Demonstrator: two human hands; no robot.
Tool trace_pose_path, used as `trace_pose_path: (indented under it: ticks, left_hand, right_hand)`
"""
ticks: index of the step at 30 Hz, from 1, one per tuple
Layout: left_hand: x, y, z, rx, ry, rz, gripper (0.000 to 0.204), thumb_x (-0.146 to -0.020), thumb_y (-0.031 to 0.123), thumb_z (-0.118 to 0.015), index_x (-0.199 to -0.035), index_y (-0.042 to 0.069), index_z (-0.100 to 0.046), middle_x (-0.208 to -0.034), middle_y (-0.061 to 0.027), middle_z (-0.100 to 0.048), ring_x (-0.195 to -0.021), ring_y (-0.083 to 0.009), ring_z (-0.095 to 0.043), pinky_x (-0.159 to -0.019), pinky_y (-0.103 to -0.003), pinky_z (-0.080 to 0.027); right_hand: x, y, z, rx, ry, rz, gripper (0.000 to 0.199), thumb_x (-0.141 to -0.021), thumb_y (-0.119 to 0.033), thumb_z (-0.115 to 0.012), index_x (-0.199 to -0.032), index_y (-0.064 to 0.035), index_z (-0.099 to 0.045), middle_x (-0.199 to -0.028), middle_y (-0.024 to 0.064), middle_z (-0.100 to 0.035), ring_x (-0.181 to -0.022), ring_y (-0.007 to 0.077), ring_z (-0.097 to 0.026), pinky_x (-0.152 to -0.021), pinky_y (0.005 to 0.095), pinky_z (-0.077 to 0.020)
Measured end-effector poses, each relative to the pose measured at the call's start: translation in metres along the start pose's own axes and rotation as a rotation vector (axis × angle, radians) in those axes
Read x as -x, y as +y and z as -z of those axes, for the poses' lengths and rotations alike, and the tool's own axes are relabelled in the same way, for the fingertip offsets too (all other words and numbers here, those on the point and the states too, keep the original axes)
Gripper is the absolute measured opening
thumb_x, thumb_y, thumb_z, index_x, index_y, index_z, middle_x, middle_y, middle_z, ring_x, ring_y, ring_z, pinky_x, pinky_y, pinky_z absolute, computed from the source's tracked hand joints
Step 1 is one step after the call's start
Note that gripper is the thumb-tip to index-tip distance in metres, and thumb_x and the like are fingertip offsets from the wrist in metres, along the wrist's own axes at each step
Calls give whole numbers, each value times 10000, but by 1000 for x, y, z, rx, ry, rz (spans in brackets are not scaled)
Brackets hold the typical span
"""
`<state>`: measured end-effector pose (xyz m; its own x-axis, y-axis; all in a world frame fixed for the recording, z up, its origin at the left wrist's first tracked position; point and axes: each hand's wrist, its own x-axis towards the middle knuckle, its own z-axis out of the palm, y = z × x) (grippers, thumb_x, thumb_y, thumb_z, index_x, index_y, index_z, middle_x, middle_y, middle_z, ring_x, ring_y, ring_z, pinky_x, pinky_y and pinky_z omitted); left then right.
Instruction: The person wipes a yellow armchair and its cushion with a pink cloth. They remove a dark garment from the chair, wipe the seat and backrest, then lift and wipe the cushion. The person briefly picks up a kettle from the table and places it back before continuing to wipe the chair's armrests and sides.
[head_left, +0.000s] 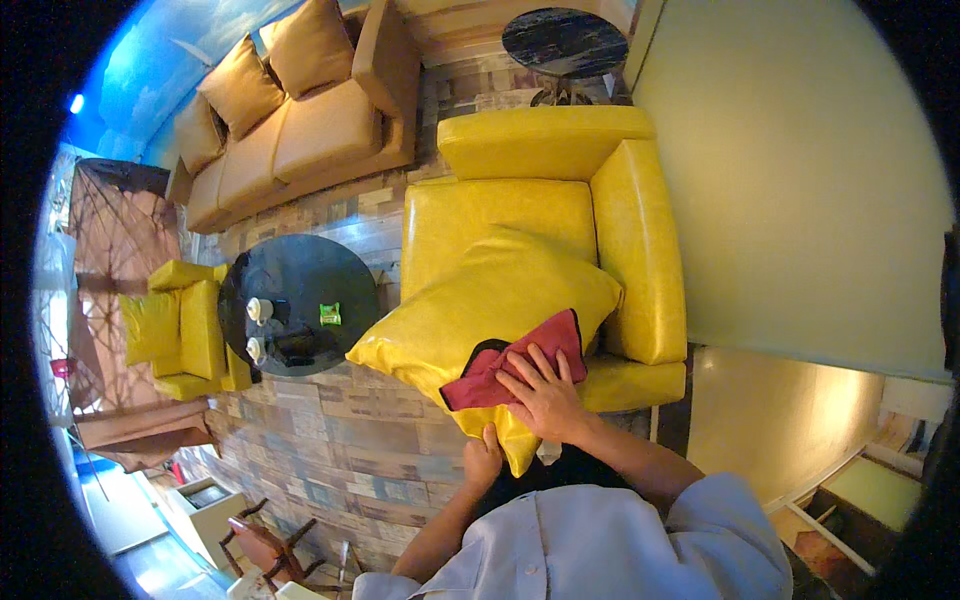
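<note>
A large yellow cushion (480, 292) lies tilted across the seat and near arm of a yellow armchair (500, 210). My left hand (483, 460) grips the cushion's near edge close to a corner, its fingers closed on it. Over the cushion's near side is spread a red cloth (545, 343) with black edging. My right hand (545, 397) rests flat on this cloth, fingers spread, pressing it against the cushion. Part of the cloth is hidden under that hand.
Left of the armchair stands a round dark table (350, 275) with white cups (260, 311) and a small green packet (330, 314). Beyond are a tan sofa (320, 140) and a dark side table (565, 42). A second yellow armchair (200, 320) is at far left; a pale partition (800, 200) borders the right.
</note>
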<state>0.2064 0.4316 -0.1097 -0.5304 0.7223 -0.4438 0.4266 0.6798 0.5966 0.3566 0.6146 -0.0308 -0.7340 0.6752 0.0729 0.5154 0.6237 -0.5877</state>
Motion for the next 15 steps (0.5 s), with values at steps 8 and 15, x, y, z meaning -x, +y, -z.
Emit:
trace_pose_path:
  ticks: [8,15]
  left_hand:
    - [-11,-16,-14,-41,-142,20,680,-1073,456,-483,-695,-73,-682,-694,-326,-637,-685,-517,-659,-616,-582,-494]
    - [-8,8,12,52,-237,-54,566,-1067,417,-513,-785,-37,-701,-728,-300,-661,-715,-496,-672,-634,-581,-511]
  right_hand:
    - [-44,54,4,-8,15,27,523,-937,-329,-649,-1434,-176,-594,-1609,98,-422,-1524,396,-297,-1194,713,-148]
    - [-111,179,-29,-70,278,-300,417,-1023,-270,-544,-1365,-40,-609,-1389,187,-608,-1305,419,-543,-1097,560,-405]
